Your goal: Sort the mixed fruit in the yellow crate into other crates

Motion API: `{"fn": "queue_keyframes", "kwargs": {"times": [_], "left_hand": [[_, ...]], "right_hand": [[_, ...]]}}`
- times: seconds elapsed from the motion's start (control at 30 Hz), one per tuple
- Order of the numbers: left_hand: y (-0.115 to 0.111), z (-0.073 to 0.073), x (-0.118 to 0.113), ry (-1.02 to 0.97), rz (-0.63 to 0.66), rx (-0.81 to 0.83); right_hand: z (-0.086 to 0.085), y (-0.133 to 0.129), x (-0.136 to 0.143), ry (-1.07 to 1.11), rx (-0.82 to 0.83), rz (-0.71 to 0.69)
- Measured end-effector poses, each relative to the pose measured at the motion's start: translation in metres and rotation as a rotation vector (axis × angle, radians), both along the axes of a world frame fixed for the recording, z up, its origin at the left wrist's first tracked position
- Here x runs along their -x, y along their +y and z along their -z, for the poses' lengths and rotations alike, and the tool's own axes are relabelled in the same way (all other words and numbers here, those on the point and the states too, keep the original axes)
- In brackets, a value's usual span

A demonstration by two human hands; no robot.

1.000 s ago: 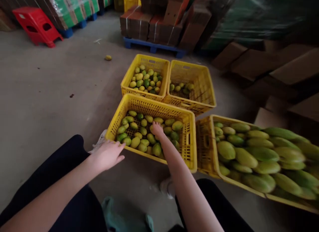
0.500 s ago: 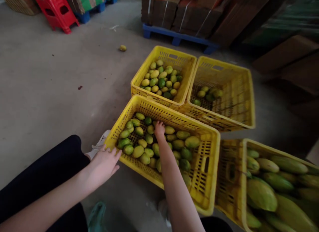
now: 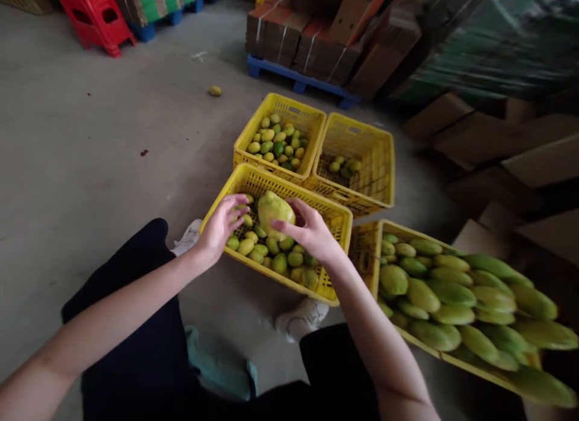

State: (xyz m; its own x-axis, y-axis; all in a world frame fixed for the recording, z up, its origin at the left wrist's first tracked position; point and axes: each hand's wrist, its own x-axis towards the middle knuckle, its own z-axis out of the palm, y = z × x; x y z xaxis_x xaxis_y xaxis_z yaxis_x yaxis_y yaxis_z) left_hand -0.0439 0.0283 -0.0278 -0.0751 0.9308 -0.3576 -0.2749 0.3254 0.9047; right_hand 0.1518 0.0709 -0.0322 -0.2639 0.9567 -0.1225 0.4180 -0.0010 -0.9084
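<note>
My right hand [image 3: 312,228] grips a pale yellow-green papaya [image 3: 275,215], thumb in front and fingers behind it, raised above the near yellow crate [image 3: 341,228]. My left hand [image 3: 221,228] is open, fingers apart, at the crate's left side, with a gap between it and the held papaya. Below both hands, smaller-looking green and yellow fruit [image 3: 279,263] lies loosely spread over the crate's floor. The hands and the held papaya hide part of this fruit.
Behind stand a yellow crate [image 3: 238,140] of yellow-green fruit and another [image 3: 391,174] holding several. On the right, a crate [image 3: 379,252] is heaped with long green papayas [image 3: 452,292]. One fruit [image 3: 215,91] lies on the floor. Strapped cardboard [image 3: 289,41] rests on a blue pallet [image 3: 298,83].
My right hand has come up out of the near crate with a papaya. My left hand has left the crate's rim and moved inward. The view has shifted, showing more of the right crate.
</note>
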Motion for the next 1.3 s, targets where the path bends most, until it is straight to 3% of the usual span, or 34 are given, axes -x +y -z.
{"fn": "queue_keyframes", "kwargs": {"times": [0.07, 0.13, 0.2, 0.27, 0.37, 0.43, 0.5, 0.53, 0.67, 0.77, 0.9, 1.1, 1.2, 1.3], "left_hand": [[0.000, 0.000, -0.008, -0.228, 0.068, 0.231], [0.001, -0.002, -0.016, -0.345, 0.073, 0.334], [0.004, -0.005, -0.021, -0.384, 0.000, 0.338], [0.008, -0.007, -0.020, -0.390, -0.056, 0.324], [0.015, -0.006, -0.009, -0.386, -0.085, 0.315], [0.018, -0.006, 0.000, -0.407, -0.120, 0.315], [0.020, -0.008, 0.007, -0.439, -0.168, 0.314], [0.022, -0.010, 0.010, -0.448, -0.195, 0.319], [0.029, -0.020, 0.012, -0.485, -0.299, 0.390], [0.034, -0.023, 0.010, -0.512, -0.352, 0.433], [0.035, -0.017, 0.010, -0.511, -0.322, 0.420], [0.035, -0.005, 0.012, -0.515, -0.284, 0.441], [0.036, -0.004, 0.011, -0.499, -0.276, 0.461], [0.038, -0.007, 0.008, -0.488, -0.268, 0.459]], "right_hand": [[-0.032, -0.021, 0.016, -0.039, -0.103, -0.062], [-0.048, -0.034, 0.030, -0.141, -0.231, -0.117], [-0.049, -0.039, 0.037, -0.191, -0.330, -0.144], [-0.040, -0.036, 0.033, -0.160, -0.397, -0.096], [-0.006, -0.018, 0.015, -0.110, -0.417, 0.126], [0.029, -0.002, 0.005, -0.226, -0.264, 0.219], [0.073, 0.011, 0.002, -0.490, 0.061, 0.127], [0.096, 0.015, 0.003, -0.532, 0.147, 0.075], [0.178, 0.016, 0.019, -0.586, 0.345, -0.077], [0.219, 0.014, 0.029, -0.637, 0.407, -0.150], [0.251, 0.027, 0.037, -0.738, 0.402, -0.254], [0.278, 0.054, 0.046, -0.814, 0.400, -0.397], [0.280, 0.056, 0.044, -0.797, 0.389, -0.423], [0.266, 0.057, 0.035, -0.746, 0.339, -0.398]]}}
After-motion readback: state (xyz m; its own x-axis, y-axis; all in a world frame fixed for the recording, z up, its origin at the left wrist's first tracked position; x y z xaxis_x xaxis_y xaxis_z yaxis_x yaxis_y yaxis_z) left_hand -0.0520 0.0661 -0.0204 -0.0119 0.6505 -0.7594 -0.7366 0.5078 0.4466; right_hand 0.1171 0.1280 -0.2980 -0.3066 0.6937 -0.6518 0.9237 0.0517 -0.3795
